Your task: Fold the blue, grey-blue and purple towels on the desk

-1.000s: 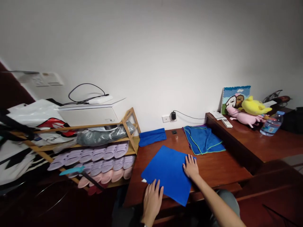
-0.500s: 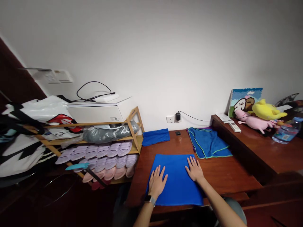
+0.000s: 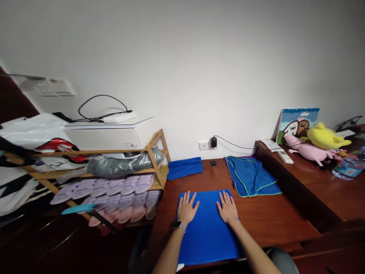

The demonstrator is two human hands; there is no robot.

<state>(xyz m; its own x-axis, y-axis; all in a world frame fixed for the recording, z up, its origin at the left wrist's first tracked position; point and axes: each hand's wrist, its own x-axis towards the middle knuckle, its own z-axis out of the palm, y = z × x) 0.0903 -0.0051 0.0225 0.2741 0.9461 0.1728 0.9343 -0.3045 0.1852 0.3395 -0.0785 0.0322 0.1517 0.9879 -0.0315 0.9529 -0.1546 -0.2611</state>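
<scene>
Have the left grip point(image 3: 187, 209) resting palm down on a plain blue cloth point(image 3: 209, 236), fully unclenched with fingers fanned out, close to the far left corner. Same deal with the right grip point(image 3: 227, 207), flat near the far right corner with fingers stretched toward the back edge. Find the cloth spread pretty smooth on the wooden worktop point(image 3: 273, 222), under and between both grips and running back toward the body. Can spot a smartwatch point(image 3: 180, 226) strapped on just behind the left grip, and a small white tag point(image 3: 180, 267) at the near left corner, further back.

Looking past the left grip, see a folded blue towel point(image 3: 184, 168) up by the wall. Past the right grip and off to its right, notice a green-trimmed blue towel point(image 3: 251, 177), loosely folded and apart from the cloth. Straight ahead of both grips, see a black charger point(image 3: 213, 142) plugged into the wall, with a cord trailing right.

Off left of the left grip, see a wooden shoe rack point(image 3: 160, 169) with lilac clogs point(image 3: 124, 186) and a white box point(image 3: 105, 139) on top. Way right of the right grip, on a higher worktop point(image 3: 316, 182), see a white remote point(image 3: 285, 156), a pink plush toy point(image 3: 309, 151), a yellow plush toy point(image 3: 326, 137) and a water bottle point(image 3: 349, 167).
</scene>
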